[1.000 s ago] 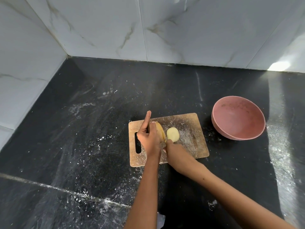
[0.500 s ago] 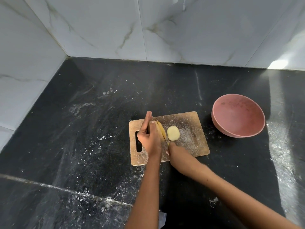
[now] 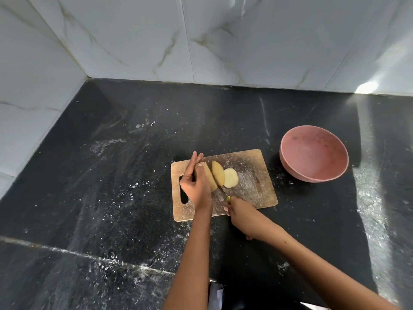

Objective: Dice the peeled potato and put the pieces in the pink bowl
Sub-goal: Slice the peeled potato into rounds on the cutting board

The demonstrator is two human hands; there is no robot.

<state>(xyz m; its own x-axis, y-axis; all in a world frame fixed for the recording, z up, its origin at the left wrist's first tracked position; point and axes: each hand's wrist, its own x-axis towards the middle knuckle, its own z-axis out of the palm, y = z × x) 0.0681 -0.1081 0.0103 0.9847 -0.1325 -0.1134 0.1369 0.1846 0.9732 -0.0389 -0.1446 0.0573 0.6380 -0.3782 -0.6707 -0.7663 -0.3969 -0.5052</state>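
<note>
Countertop (image 3: 111, 198) of black stone fills the corner, dusted with white powder and streaks, bounded at the back and left by grey-veined marble wall tiles (image 3: 223, 41). A bright patch of light falls on the tile at the far right.

Pink bowl (image 3: 314, 156) stands on the stone just right of the board, apart from it, mouth up; only faint smears show inside, no potato pieces.

Wooden cutting board (image 3: 250, 175) lies flat, its slot handle at the left end, partly hidden by the left wrist. Surface floury and scored.

Left hand (image 3: 195, 184) rests over the left part of the board, fingers curled round the main potato piece (image 3: 209, 177) and holding it down; two fingers extend straight past it toward the wall. The hand blocks the view of that piece's left side.

Right hand (image 3: 240, 211) sits at the board's near edge, gripping the knife (image 3: 224, 191) by a handle that shows a little yellow-green; most of the handle is hidden in the fist. Thin blade runs up and away toward the potato, its tip hidden behind the slices.

Cut slice (image 3: 218, 175), upright and tilted, leans just right of the held piece, a narrow gap between them. Smaller pale round slice (image 3: 231, 177) lies flat on the board, touching the tilted slice's right side.

Dark cloth and a pale object at the bottom edge are too cropped to identify.
</note>
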